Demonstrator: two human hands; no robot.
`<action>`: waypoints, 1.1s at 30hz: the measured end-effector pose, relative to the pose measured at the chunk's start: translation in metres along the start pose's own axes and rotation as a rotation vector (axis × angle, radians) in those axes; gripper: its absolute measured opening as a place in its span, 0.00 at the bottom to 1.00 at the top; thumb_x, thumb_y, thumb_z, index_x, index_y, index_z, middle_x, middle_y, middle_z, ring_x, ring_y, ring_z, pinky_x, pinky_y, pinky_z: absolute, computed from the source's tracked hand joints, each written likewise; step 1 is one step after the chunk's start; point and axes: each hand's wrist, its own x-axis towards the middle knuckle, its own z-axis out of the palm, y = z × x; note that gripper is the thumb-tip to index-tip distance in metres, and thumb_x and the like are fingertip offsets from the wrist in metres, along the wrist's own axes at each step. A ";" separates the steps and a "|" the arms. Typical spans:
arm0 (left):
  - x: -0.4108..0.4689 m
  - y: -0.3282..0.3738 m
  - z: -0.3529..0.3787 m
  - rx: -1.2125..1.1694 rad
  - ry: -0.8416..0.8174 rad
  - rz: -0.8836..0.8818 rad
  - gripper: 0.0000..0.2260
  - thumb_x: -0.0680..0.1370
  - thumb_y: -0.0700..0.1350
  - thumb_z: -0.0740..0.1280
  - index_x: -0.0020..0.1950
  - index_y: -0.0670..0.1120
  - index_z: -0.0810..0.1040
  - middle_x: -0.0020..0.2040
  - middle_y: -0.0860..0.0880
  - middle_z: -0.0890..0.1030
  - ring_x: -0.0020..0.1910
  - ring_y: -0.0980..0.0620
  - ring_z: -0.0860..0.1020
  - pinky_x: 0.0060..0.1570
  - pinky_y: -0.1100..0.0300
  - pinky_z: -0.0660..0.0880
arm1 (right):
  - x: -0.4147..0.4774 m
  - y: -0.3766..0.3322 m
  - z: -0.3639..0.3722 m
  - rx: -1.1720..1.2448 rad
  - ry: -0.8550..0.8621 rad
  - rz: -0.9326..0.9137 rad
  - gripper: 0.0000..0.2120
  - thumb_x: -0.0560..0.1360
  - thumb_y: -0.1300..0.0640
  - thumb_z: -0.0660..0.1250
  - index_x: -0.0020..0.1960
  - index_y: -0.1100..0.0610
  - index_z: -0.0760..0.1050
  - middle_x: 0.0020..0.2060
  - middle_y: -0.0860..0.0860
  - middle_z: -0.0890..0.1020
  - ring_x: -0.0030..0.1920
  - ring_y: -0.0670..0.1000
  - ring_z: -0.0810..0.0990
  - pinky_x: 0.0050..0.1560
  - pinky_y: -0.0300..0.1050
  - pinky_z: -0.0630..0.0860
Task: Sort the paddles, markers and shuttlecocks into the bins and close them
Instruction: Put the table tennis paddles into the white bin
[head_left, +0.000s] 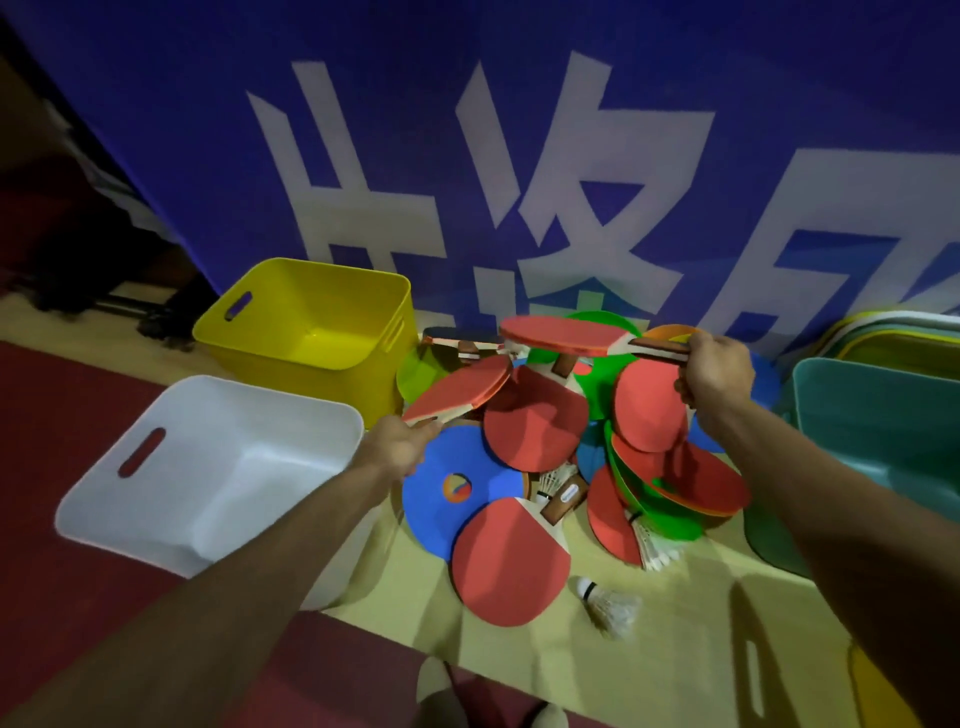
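The right hand (719, 371) grips the handle of a raised red paddle (561, 335), held roughly level above the heap. The left hand (402, 447) meets the handle end of a tilted red paddle (462, 387); the dim light hides the fingers, but it seems to hold it. Below them, on the pale floor mat (524, 644), red paddles lie jumbled with a blue marker disc (447, 499) and a green marker disc (605, 379). One shuttlecock (608, 605) lies apart, nearest the camera. A white bin (171, 525) and a yellow bin (291, 366) stand open on the left, and a teal bin (883, 431) on the right, before a blue banner (208, 130).
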 end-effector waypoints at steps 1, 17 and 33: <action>0.000 0.004 -0.005 0.021 0.015 -0.006 0.20 0.78 0.52 0.65 0.29 0.44 0.70 0.25 0.46 0.70 0.25 0.48 0.67 0.30 0.59 0.64 | -0.001 -0.001 0.002 0.079 -0.040 0.024 0.16 0.72 0.55 0.54 0.41 0.62 0.78 0.26 0.57 0.75 0.28 0.57 0.74 0.33 0.53 0.74; -0.001 -0.010 -0.162 0.069 0.185 0.104 0.15 0.76 0.56 0.66 0.47 0.44 0.71 0.39 0.45 0.79 0.35 0.49 0.73 0.38 0.55 0.69 | -0.094 -0.071 0.115 0.542 -0.601 0.037 0.13 0.81 0.52 0.58 0.45 0.58 0.76 0.25 0.51 0.79 0.24 0.47 0.80 0.21 0.34 0.72; 0.058 -0.137 -0.296 0.542 0.041 0.088 0.14 0.76 0.48 0.60 0.31 0.48 0.69 0.34 0.47 0.76 0.36 0.47 0.73 0.32 0.57 0.61 | -0.207 -0.112 0.236 0.351 -0.662 -0.067 0.11 0.80 0.55 0.60 0.44 0.60 0.74 0.41 0.60 0.80 0.40 0.57 0.82 0.40 0.44 0.82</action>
